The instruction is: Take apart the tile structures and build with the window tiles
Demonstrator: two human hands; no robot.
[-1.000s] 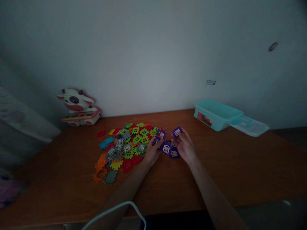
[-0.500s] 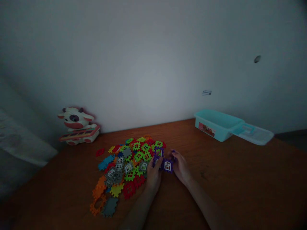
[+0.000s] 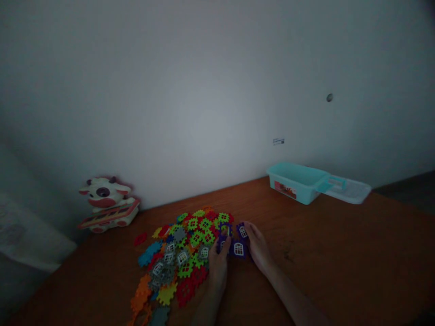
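My left hand (image 3: 218, 260) is closed on joined purple interlocking tiles (image 3: 239, 249), some with white arched window inserts. One tile at the top of this group is an open purple frame (image 3: 221, 227). In my right hand (image 3: 258, 246), pinched at its edge, is another purple window tile (image 3: 242, 230). It is just above the right end of the joined group; whether the two touch I cannot tell. Left of my hands lies a pile of toothed plastic tiles (image 3: 196, 238) in green, red, grey, orange, yellow and blue, many with window cut-outs.
A cow-shaped toy keyboard (image 3: 108, 199) stands at the back left of the wooden table (image 3: 322, 262). Near the wall at the right is a turquoise box (image 3: 299, 183), its clear lid (image 3: 350, 191) lying out to the right. A single red tile (image 3: 140, 239) lies left of the pile.
The purple tile in my right hand has turned so its white window faces me, close above the joined tiles. My left hand keeps its hold. The whole view has shifted slightly.
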